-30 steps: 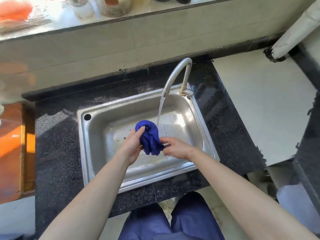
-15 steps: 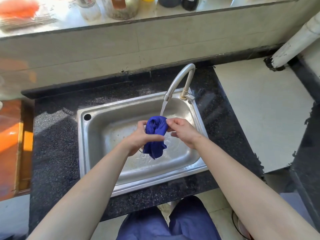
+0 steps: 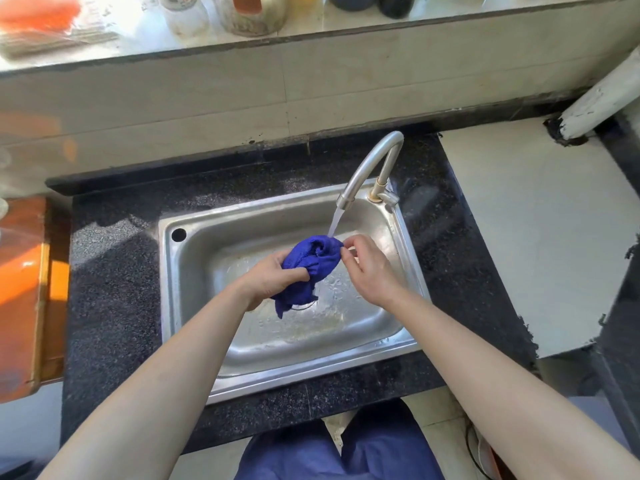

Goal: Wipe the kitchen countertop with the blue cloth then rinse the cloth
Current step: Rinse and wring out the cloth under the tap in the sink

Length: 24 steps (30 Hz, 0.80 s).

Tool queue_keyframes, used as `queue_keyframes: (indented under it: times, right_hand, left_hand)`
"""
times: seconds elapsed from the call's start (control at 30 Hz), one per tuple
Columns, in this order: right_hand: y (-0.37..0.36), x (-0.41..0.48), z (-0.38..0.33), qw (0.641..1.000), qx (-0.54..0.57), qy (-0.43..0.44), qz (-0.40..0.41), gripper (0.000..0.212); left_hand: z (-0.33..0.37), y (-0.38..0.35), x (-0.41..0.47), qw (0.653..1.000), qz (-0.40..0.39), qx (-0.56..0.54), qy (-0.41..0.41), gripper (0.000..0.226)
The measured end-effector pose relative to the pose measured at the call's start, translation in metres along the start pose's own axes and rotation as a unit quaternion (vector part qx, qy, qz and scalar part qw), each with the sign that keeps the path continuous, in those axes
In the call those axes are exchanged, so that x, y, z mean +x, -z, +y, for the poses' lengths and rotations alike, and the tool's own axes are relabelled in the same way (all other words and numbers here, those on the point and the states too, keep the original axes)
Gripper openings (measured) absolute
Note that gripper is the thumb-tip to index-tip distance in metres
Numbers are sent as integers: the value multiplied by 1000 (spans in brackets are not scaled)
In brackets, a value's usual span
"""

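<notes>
Holding the blue cloth (image 3: 308,261) bunched right under the stream (image 3: 335,223) from the faucet (image 3: 370,164), the left grip (image 3: 273,278) clenches round its lower half, so water soaks the wad and drains into the steel sink (image 3: 166,289) rather than onto the dark granite surface (image 3: 114,289). The right grip (image 3: 367,268) pinches the cloth's upper edge, apparently to open a fold to the flow. Wiping looks finished; rinsing is under way.
</notes>
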State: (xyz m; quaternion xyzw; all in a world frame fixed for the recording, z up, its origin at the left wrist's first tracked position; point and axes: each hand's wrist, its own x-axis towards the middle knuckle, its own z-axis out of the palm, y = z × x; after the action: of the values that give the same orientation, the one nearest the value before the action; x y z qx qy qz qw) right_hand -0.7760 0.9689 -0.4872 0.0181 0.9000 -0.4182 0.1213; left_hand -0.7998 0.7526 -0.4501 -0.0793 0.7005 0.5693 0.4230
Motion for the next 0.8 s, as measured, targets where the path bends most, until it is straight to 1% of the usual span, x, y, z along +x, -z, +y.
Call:
queue_keyframes:
  times: [0.03,0.1,0.13,0.2,0.23,0.27,0.3,0.37,0.4,0.43,0.47,0.57,0.63,0.7,0.77,0.8]
  right_hand:
    - [-3,1,-1,1000,20,-1,-19,21]
    - [-6,0,-6,996,67,2,-54,53]
    - [-8,0,-9,996,69,20,-54,69]
    - [-13,2,-12,997,23,66,-45,100]
    - [-13,4,-13,995,-12,83,-47,108]
    - [-12,5,-15,994,-48,87,-55,108]
    - [-10,8,-16,991,-83,84,-57,99]
    - [-5,14,-12,981,-166,83,-50,68]
    - [-1,16,-11,973,-207,88,-48,57]
    - [3,19,-8,965,-238,91,-55,52]
    - [7,20,-7,960,-255,93,-64,49]
    - [15,23,-7,959,-252,105,-74,43]
    - [16,23,-9,966,-216,109,-87,39]
    - [16,20,-14,975,-171,106,-99,30]
    - [14,15,-22,985,-111,69,-112,15]
    - [11,13,-24,990,-73,39,-116,13]
  left_hand:
    - [3,1,-1,1000,-9,-2,-3,27]
    - [9,3,-1,1000,-19,-1,-7,25]
    - [14,2,-2,1000,-25,5,-13,26]
    - [21,4,2,998,-45,25,-27,29]
    - [22,7,5,997,-52,46,-33,35]
    - [23,9,8,995,-48,82,-41,46]
    - [22,13,12,989,-25,136,-50,60]
    - [16,19,17,971,45,223,-74,83]
    - [13,21,18,966,72,234,-86,89]
    - [8,23,19,963,88,235,-96,88]
    - [3,25,19,960,96,240,-109,82]
    - [-7,31,19,940,116,279,-159,55]
    - [-9,33,20,926,126,297,-195,48]
    - [-10,35,24,905,137,339,-217,48]
    - [-11,36,28,889,153,371,-222,49]
    - [-12,35,29,883,160,379,-228,49]
